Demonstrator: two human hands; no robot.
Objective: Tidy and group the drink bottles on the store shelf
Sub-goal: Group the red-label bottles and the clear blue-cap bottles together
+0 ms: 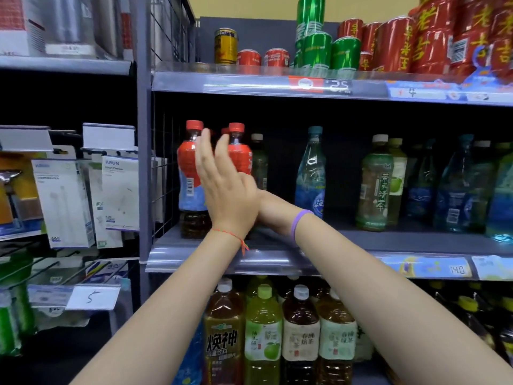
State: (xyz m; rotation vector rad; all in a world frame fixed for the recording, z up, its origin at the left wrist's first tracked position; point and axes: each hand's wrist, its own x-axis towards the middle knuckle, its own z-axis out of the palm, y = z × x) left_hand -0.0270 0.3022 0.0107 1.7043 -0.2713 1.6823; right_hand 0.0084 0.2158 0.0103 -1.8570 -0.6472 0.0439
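Red-capped bottles (191, 173) stand at middle shelf (361, 243) left end. Left hand (222, 184) flat, released, against them; right hand (268, 209) mostly hidden, grasp unclear. Full, rigid, slick (probably heavy): grab mid-label.

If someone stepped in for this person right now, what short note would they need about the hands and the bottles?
Left hand: fingers straight, flat against the red-capped bottles at the left end of the middle shelf.
Right hand: mostly hidden behind the left one, low beside the same bottles; its grip cannot be seen.
Done: the red-capped bottles stand together by the wire side panel.
Left: a dark green bottle behind them, a lone clear blue bottle mid-shelf, and green tea bottles mixed with blue ones to the right are yet to be grouped.
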